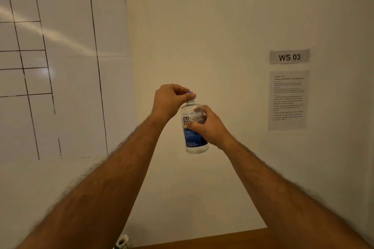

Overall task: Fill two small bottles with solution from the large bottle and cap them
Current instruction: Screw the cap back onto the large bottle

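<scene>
The large clear bottle (194,141) with a white and blue label is held upright in the air in front of the wall. My right hand (210,127) grips its body from the right side. My left hand (172,100) is closed over the blue cap (190,93) on top of the bottle's neck. No small bottles are in view.
A wooden table edge (222,238) shows at the bottom. A small white flower (122,241) peeks up at the bottom left of it. On the wall hang a "WS 03" sign (289,57), a printed instruction sheet (287,100) and a white gridded board (50,56).
</scene>
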`<state>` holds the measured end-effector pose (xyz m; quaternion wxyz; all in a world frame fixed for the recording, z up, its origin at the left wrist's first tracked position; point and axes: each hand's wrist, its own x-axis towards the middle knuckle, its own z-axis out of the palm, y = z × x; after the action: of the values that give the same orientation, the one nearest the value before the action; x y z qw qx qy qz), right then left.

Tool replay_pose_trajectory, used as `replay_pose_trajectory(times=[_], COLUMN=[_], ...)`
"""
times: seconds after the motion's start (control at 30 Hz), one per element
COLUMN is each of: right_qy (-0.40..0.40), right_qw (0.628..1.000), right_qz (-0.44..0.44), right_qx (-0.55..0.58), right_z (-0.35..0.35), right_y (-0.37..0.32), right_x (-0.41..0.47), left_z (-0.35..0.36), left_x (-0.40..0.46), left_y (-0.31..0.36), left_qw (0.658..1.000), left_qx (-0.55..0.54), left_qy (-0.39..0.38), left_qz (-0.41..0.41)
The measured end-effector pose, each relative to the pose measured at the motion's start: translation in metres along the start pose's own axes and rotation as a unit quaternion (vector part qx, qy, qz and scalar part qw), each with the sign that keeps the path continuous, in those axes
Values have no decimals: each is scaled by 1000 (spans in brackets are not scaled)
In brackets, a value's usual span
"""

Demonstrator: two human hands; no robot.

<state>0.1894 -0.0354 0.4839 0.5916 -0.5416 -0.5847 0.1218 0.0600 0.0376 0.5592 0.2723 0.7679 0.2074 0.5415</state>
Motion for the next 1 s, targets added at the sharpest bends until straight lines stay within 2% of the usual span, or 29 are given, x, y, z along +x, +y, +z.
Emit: replay_pose_trajectory(times=[0.27,0.37,0.57,0.73,1.0], right_qy=[-27,-36,-38,-36,-26], right_qw=[999,999,999,999,999], right_qz=[0,-4,-10,-4,-2], right_qx=[27,32,24,26,21], right_z=[-2,-1,3,7,3], right_y=[7,7,7,10,17], right_x=[-4,-4,-5,-8,-9], left_z=[-11,-13,-8,0,-2], left_x=[-5,-6,-11,-12,-14], left_y=[2,4,6,8,4], left_qw=[992,989,985,993,990], left_qx=[-70,-79,-111,-91,-108], left_qy=[-106,-124,-127,-68,-89], left_qz=[-13,-19,-27,-24,-32])
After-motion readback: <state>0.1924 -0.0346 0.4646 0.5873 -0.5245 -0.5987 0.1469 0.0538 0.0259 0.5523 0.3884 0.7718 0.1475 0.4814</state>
